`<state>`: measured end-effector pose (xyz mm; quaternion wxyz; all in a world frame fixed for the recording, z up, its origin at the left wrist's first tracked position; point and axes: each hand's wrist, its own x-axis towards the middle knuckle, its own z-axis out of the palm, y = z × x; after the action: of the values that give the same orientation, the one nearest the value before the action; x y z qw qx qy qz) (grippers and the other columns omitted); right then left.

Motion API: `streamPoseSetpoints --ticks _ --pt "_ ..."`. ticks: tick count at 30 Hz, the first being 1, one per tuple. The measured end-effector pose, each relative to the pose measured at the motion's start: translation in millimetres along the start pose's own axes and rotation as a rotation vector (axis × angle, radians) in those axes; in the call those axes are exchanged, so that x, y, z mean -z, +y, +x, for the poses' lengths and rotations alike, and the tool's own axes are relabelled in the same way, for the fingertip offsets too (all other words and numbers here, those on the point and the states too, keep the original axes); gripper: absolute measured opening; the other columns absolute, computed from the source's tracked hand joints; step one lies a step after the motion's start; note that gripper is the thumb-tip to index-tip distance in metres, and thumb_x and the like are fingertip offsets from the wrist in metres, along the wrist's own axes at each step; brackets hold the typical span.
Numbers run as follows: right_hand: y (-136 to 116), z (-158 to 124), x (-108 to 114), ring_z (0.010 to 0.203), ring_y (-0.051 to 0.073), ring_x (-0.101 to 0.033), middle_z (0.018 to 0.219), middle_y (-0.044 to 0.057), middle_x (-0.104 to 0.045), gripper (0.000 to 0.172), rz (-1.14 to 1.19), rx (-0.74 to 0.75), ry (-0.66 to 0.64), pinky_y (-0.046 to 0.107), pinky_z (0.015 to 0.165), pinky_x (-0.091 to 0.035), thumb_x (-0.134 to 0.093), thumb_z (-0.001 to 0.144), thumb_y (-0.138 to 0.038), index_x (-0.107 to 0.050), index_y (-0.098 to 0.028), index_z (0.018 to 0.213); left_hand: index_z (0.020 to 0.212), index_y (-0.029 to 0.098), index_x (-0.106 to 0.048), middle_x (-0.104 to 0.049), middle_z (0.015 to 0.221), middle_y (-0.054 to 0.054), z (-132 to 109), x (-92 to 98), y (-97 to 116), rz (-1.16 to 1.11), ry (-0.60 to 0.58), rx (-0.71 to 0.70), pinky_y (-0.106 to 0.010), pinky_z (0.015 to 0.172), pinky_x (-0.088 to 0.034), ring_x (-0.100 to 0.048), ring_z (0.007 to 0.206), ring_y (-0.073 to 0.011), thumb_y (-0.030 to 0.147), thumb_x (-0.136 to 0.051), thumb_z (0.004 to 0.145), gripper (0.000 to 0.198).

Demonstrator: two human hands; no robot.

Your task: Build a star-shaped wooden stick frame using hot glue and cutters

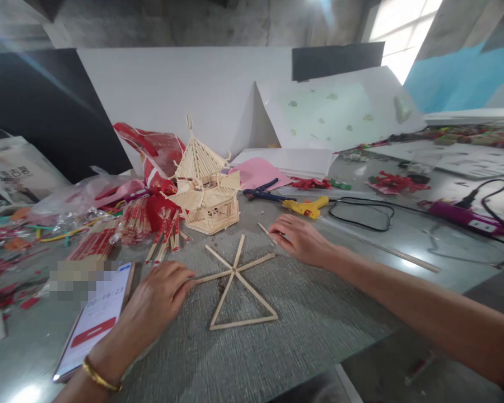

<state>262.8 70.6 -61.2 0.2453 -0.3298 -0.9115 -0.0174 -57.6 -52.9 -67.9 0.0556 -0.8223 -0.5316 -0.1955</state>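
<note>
A flat frame of thin wooden sticks (244, 323) lies on the table, with several spokes meeting at one centre and a stick joining two spoke ends on the near side. My left hand (166, 291), a gold bangle at its wrist, pinches the left spoke's outer end. To the right of the frame, my right hand (299, 238) is closed on a short wooden stick (262, 228), whose left end pokes out past the fingers. Just beyond stands a small pagoda model (208, 198) built of similar sticks. A yellow glue gun (308, 207) lies beyond my right hand.
Blue-handled pliers (260, 191) rest beside the glue gun. A phone (103, 316) showing a timer lies by my left forearm. Red-wrapped stick bundles (134, 221) and plastic bags are on the left. At right, a cord runs to a purple power strip (466, 215); a clear glue stick (403, 256) lies nearer.
</note>
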Motion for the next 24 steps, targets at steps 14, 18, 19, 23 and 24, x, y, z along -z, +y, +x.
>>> streamPoseSetpoints --ticks 14,18,19,23,24 --pt "-65.2 -30.2 20.4 0.081 0.015 -0.051 0.084 0.005 -0.058 0.018 0.222 0.264 -0.215 0.027 0.075 -0.04 -0.044 0.093 -0.027 -0.058 -0.016 0.091 0.106 0.026 -0.062 -0.063 0.099 -0.002 -4.7 20.5 41.1 -0.331 -0.401 -0.152 -0.028 0.081 -0.045 -0.059 0.091 -0.0168 0.021 -0.06 0.086 0.021" --pt "-85.5 -47.2 13.0 0.081 0.016 -0.049 0.084 0.006 -0.057 0.017 0.164 0.276 -0.283 0.03 0.076 -0.039 -0.046 0.092 -0.028 -0.057 -0.015 0.089 0.101 0.026 -0.064 -0.062 0.094 0.0 -2.3 17.3 39.1 -0.354 -0.424 -0.156 -0.025 0.078 -0.044 -0.058 0.087 -0.0148 0.019 -0.057 0.088 0.017" --pt "-86.9 -49.1 10.6 0.082 0.017 -0.049 0.085 0.006 -0.056 0.018 0.154 0.281 -0.287 0.031 0.076 -0.039 -0.046 0.092 -0.028 -0.057 -0.015 0.091 0.1 0.025 -0.065 -0.061 0.092 0.0 -1.5 16.1 38.6 -0.359 -0.422 -0.158 -0.024 0.077 -0.044 -0.058 0.086 -0.0142 0.018 -0.056 0.089 0.016" --pt "-85.8 -49.9 5.6 0.082 0.016 -0.047 0.084 0.006 -0.055 0.02 0.158 0.326 -0.269 0.03 0.076 -0.039 -0.043 0.093 -0.028 -0.058 -0.014 0.09 0.095 0.022 -0.065 -0.06 0.09 0.0 0.0 12.0 38.0 -0.38 -0.419 -0.166 -0.024 0.076 -0.043 -0.058 0.084 -0.0137 0.016 -0.055 0.089 0.014" --pt "-85.3 -49.6 5.6 0.081 0.016 -0.047 0.084 0.006 -0.055 0.02 0.156 0.34 -0.258 0.03 0.076 -0.038 -0.043 0.093 -0.027 -0.058 -0.014 0.089 0.095 0.022 -0.065 -0.06 0.09 -0.001 -0.2 11.5 38.0 -0.382 -0.422 -0.169 -0.024 0.077 -0.043 -0.058 0.084 -0.0139 0.016 -0.055 0.089 0.013"
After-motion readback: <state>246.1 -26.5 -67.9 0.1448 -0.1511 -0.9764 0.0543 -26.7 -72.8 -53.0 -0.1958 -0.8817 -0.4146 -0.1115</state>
